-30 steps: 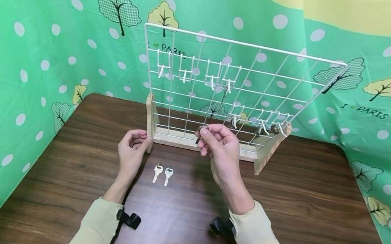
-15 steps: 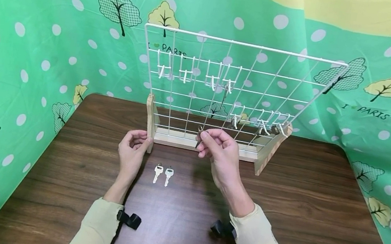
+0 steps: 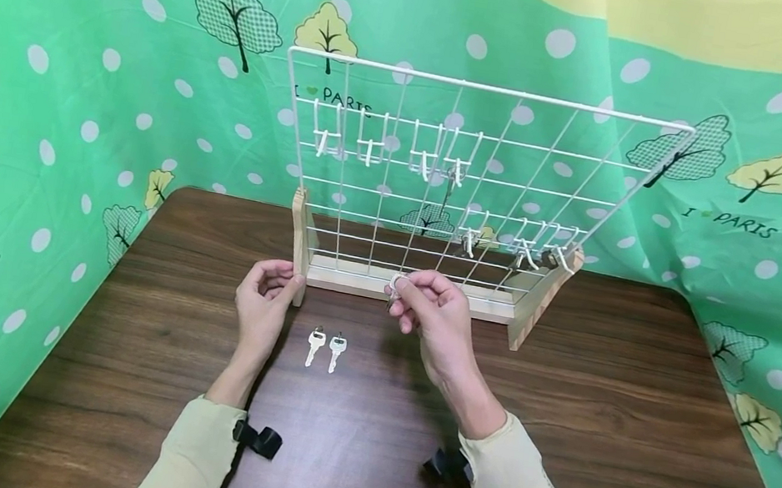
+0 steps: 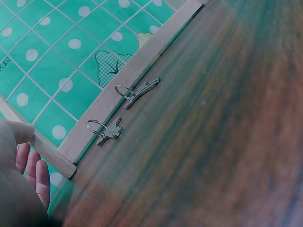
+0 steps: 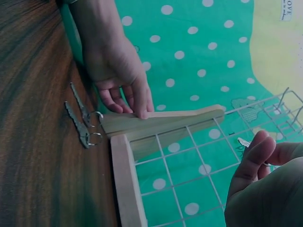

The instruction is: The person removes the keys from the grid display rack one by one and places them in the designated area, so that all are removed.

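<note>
My right hand (image 3: 442,319) pinches a small metal key (image 3: 396,285) between thumb and fingers, in front of the white wire grid rack (image 3: 406,193). A bit of that key (image 5: 244,142) pokes out past the fingertips in the right wrist view; the rest is covered. With thumb and fingers, my left hand (image 3: 264,301) grips the rack's left wooden leg (image 5: 163,119). Two more keys with rings, one key (image 3: 316,347) left of the other key (image 3: 337,352), lie on the table between the hands.
White hooks (image 3: 369,152) hang along an upper grid wire, the rightmost bearing a key (image 3: 449,189). Lower right hooks (image 3: 526,252) carry dark keys. Below is a brown wooden table (image 3: 359,458); green dotted cloth (image 3: 84,63) stands behind and at the sides.
My right hand has lowered a little toward the table, turning the key so its head faces up differently. The left hand and the two keys on the table have stayed put.
</note>
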The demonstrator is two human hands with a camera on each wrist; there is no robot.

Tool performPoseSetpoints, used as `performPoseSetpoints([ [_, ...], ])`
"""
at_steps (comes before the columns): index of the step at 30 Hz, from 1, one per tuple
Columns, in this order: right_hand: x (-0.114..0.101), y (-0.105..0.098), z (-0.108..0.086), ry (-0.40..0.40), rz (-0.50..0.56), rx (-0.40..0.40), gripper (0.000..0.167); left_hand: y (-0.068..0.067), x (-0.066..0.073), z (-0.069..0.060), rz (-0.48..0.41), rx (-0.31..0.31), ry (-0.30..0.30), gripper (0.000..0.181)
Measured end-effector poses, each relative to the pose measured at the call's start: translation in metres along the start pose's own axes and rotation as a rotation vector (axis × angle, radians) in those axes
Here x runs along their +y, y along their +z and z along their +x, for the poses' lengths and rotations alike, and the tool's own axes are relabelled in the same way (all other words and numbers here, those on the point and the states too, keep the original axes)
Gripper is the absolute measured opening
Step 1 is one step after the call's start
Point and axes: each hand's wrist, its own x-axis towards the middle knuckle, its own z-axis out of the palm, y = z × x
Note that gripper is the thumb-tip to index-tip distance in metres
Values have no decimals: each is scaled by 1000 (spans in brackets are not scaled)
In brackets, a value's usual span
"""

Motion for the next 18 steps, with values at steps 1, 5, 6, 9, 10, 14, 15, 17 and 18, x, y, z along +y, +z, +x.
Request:
performPoseSetpoints([
  [1,1,-1,0,7,0,0,21,0,0,0,0,0,0,28],
  [5,5,-5,1,26,15,0,23,0,0,0,8,2,-2,28],
  [6,6,-6,1,31,23,1,24,0,0,0,9,2,-3,28],
  [9,8,-8,2,46,59,4,27,0,0,0,7,1,-5,27],
  [10,9,-8,2,52,71,6,27,0,0,0,5,1,-5,27],
  [14,13,-11,4,74,105,12,27,0,-1,0,0,0,-6,27],
  [15,14,-12,4,80,112,11,27,0,-1,0,1,0,-6,27],
  [17,18,-14,4,98,123,4,26,0,-1,0,4,1,-5,27],
  [18,19,-15,4,107,126,-2,26,0,0,0,5,-1,-3,27],
])
